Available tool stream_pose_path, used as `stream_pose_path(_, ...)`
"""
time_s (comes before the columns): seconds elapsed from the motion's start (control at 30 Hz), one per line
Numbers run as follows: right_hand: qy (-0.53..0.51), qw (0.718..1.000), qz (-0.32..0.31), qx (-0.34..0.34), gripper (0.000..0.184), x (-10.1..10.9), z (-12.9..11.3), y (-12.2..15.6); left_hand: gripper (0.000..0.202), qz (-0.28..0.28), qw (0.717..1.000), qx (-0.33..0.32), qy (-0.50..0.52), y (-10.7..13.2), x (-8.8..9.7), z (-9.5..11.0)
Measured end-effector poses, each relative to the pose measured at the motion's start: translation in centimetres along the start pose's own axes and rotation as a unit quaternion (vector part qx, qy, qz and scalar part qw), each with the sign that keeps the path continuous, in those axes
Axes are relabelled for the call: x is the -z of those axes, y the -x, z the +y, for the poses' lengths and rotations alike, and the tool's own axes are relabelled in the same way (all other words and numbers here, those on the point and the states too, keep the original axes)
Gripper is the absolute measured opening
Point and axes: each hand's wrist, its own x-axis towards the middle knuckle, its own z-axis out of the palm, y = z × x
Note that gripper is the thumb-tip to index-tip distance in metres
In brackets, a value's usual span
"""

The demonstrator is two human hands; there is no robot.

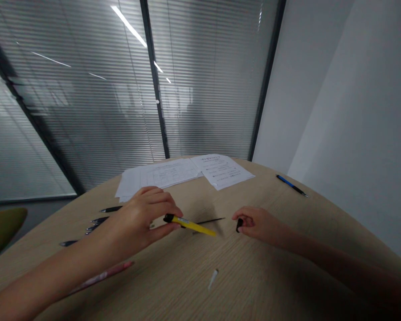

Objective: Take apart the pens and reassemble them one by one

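Observation:
My left hand (143,220) is closed in a pinch on a yellow pen (192,225) with a black end, holding it just above the wooden table (287,267) with its far end pointing right. My right hand (255,223) is closed on a small black cap (239,224), a little to the right of the pen's end. A thin black refill (210,220) lies on the table between the two hands.
Printed paper sheets (183,173) lie at the table's far edge. A blue pen (291,185) lies at the right. Several dark pens (96,220) lie left of my left hand, a pink pen (102,276) under my forearm, and a small white piece (213,278) nearer me.

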Motion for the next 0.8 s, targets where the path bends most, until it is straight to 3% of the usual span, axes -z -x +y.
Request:
stream_pose_path(0.1, 0.010, 1.000, -0.005, 0.009, 0.028, 0.1, 0.1, -0.1, 0.012, 0.009, 1.000, 0.005, -0.001, -0.1, 0.1, 0.0)
stream_pose_path(0.2, 0.047, 0.998, 0.030, 0.027, 0.035, 0.4, -0.2, 0.2, 0.012, 0.011, 1.000, 0.016, -0.003, -0.1, 0.3, 0.0)
stream_pose_path(0.33, 0.144, 0.975, 0.093, 0.138, 0.027, 0.5, -1.9, 1.8, 0.012, 0.029, 0.999, 0.042, 0.006, 0.0, 0.1, 0.0)
stream_pose_path(0.43, 0.201, 0.950, 0.034, 0.236, 0.015, -0.6, -3.8, 3.3, 0.013, 0.048, 0.996, 0.068, 0.021, 0.0, -0.2, 0.1)
stream_pose_path(0.53, 0.224, 0.938, -0.022, 0.265, 0.014, -2.2, -4.9, 4.0, 0.014, 0.037, 0.992, 0.106, 0.055, -0.2, -0.4, 0.2)
stream_pose_path(0.8, 0.309, 0.907, -0.003, 0.285, 0.012, -4.6, -4.9, 3.2, 0.015, 0.012, 0.965, 0.199, 0.171, -0.2, -0.6, -0.3)
